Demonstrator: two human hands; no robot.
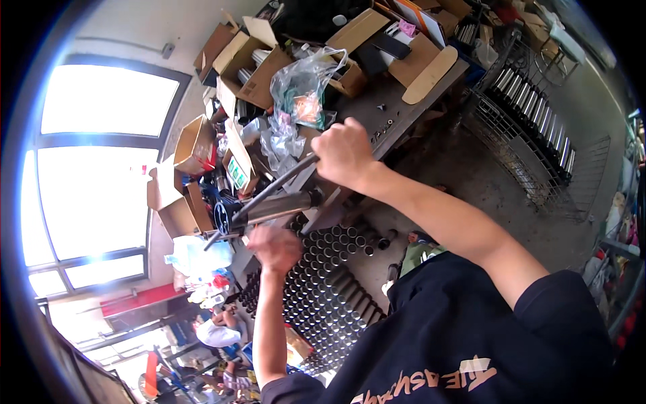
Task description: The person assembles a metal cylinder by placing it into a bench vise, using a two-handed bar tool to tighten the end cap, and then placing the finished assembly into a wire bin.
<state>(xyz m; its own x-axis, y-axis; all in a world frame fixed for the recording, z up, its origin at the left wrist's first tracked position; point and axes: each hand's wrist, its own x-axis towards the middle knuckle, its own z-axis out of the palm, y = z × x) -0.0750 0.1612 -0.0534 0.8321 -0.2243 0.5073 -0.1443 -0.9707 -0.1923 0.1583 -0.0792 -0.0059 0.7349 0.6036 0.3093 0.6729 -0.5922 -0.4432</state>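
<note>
The person's right hand (344, 153) is closed in a fist around the upper end of a thin dark metal lever bar (269, 192), which slants down to the left. The left hand (274, 248) sits lower, blurred, with its fingers curled beneath a shiny cylindrical metal tube (276, 207); whether they actually clamp it or only press against it cannot be told. The tube lies nearly level, just under the bar, and its left end meets a dark round blue-rimmed fitting (223, 217) near the edge of the cluttered grey workbench (404, 108).

Below the hands, a dense stack of dark metal tubes with open round ends (323, 283) fills the space between the bench edge and the person's black shirt, leaving little room down there. Several open brown cardboard boxes (252, 64) and a crumpled clear plastic bag (303, 84) crowd the bench top behind the right hand, close to the knuckles. A flat pale wooden board (429, 75) rests at the bench's far corner.

To the right, bare concrete floor (471, 182) gives open room beside the right forearm, up to a wire mesh cage holding rows of shiny tubes (531, 114). Bright windows (94, 168) stand on the left, well apart from the hands.
</note>
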